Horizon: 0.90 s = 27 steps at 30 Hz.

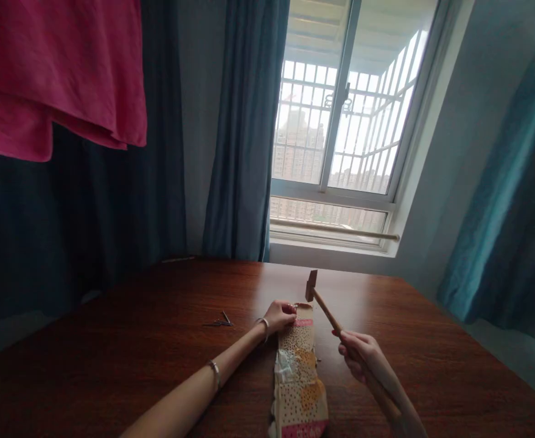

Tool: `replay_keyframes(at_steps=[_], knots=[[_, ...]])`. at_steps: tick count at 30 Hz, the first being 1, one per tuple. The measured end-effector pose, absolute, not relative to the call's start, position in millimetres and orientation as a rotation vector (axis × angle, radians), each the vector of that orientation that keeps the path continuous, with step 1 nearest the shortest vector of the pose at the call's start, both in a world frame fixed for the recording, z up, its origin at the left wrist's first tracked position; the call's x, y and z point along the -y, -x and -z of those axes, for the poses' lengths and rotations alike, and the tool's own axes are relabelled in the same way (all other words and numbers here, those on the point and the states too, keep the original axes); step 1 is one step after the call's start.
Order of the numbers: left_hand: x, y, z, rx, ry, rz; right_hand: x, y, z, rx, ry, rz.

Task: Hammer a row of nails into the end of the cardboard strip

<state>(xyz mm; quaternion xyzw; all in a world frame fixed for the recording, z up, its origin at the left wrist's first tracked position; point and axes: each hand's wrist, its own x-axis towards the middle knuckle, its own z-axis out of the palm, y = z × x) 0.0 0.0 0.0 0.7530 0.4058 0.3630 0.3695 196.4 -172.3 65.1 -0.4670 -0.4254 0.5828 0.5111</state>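
Note:
My right hand (361,356) is closed around the wooden handle of a hammer (327,311), its head raised above the table to the right of the board's far end. A long, narrow board-like piece (294,401), pale with many dark dots, pink bands and brown stains, lies lengthwise before me. At its far end rests my left hand (280,316), fingers pinched together at the left edge. Whatever those fingertips hold is too small to make out. Several thin metal nails (220,321) lie in a loose group left of that hand.
Everything lies on a dark reddish-brown wooden table (157,377). A barred window (335,134) is beyond its far edge, with blue curtains (244,134) alongside. Pink cloth (66,73) hangs at the upper left.

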Motion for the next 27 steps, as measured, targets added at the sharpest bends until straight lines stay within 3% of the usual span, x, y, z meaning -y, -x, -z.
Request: replay_keyframes(at_steps=[16,21,27], knots=[[-2.3,1.1,0.6,-0.947,-1.836,-0.957,166.2,-198.3,-55.8,1.127,1.531,-0.731],[-5.2,1.6,3.3,-0.951,-1.795,-0.957,162.4,-202.7,-49.1,1.059,1.499,-0.768],[-1.7,3.0,-0.9,-0.941,-1.743,-0.933,161.7,-206.7,-51.2,0.985,1.274,-1.149]])
